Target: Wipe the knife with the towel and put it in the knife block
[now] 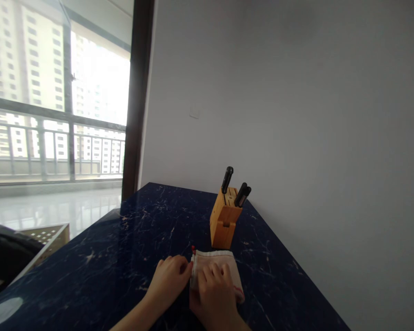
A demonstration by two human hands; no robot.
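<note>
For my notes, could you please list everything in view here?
countertop: one, dark blue, white-veined, foreground.
knife block: one, light wood, on the countertop.
knife handles: three, black, in the block.
folded cloth: one, off-white, before the block.
small tip: one, red, at the cloth's far corner.
wall: one, white, right.
wall plate: one, white, on the wall.
balcony railing: one, grey, beyond the glass.
apartment towers: several, cream, outside.
perforated crate: one, beige, lower left.
dark object: one, black, far left.
left hand: one, fingers at cloth's edge.
right hand: one, on the cloth.
</note>
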